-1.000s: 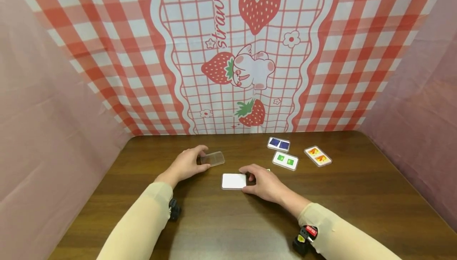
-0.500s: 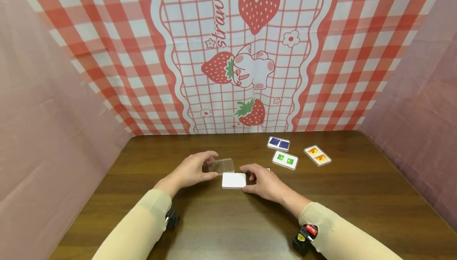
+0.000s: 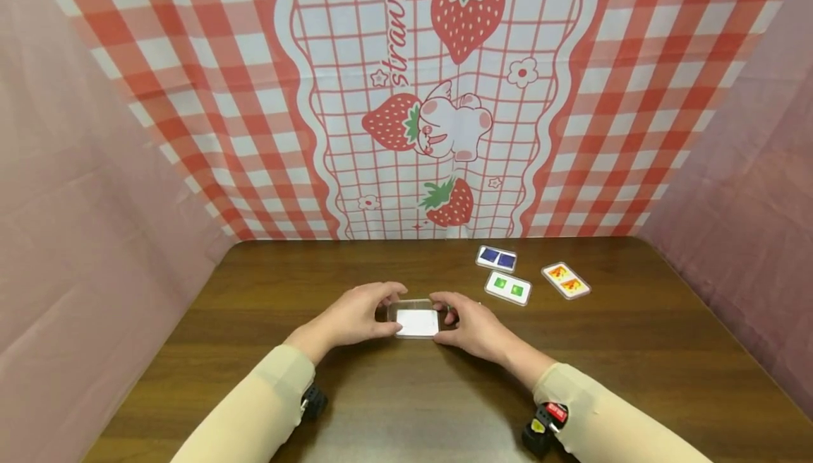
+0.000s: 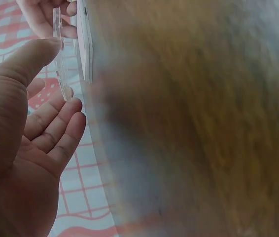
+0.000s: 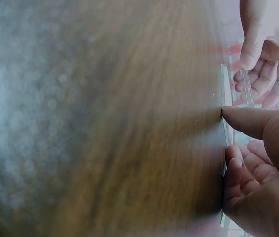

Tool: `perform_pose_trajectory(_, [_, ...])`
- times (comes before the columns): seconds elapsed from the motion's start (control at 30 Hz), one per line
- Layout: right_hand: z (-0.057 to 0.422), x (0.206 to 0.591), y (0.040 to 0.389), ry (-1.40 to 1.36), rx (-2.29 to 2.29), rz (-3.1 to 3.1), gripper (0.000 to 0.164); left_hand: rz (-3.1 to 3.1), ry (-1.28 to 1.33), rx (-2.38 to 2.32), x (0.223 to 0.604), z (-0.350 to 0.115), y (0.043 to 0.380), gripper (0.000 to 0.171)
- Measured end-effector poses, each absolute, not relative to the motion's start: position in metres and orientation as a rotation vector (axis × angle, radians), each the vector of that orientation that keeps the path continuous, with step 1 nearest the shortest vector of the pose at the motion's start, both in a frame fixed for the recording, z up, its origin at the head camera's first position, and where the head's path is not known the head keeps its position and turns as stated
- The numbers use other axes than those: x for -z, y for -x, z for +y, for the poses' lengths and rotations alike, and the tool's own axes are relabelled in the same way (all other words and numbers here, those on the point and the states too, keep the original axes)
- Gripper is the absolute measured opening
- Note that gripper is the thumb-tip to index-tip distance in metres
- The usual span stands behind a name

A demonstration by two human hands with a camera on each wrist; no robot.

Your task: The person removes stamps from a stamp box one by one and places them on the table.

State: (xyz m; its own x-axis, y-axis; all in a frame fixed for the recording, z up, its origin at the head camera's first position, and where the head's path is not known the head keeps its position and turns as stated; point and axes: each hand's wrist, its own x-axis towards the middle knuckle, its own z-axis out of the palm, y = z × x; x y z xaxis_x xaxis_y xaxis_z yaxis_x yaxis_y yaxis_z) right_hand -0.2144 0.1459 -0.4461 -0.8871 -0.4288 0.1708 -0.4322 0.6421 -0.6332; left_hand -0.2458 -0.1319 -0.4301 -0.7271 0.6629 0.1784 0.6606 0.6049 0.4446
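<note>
My left hand (image 3: 356,315) pinches a thin clear plastic cover (image 4: 59,59) by its edges between thumb and fingers. In the left wrist view a gap shows between this cover and the flat case (image 4: 85,47) on the table. A blank white card face (image 3: 418,325) shows in that case, partly seen through the cover. At the case's right end, my right hand (image 3: 473,323) grips it, thumb at the near edge and fingers at the far edge. The right wrist view also has the tilted cover (image 5: 247,89) above the case.
To the right lie a cased card with dark blue squares (image 3: 497,258), one with green squares (image 3: 508,287) and one with orange pictures (image 3: 566,280). Behind the brown table (image 3: 406,406) hangs a strawberry-print cloth (image 3: 466,15); pink cloth hangs at both sides.
My left hand has carried the clear cover to the right and nearer, from beside the white card to over it. My right hand has stayed at the case's right end.
</note>
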Motion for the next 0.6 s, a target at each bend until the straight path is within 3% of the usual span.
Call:
perform_pose_trajectory(0.4, [0.149,0.446,0.216,-0.756,-1.133,-2.866,0.070,2.796,-1.161,-0.740,0.435,-0.126,0.247,0.059])
perform_pose_trajectory(0.6, [0.155,0.466,0.228,-0.810,-1.149,-2.792,0.066,2.775,-1.201,-0.757,0.437,-0.125,0.249,0.057])
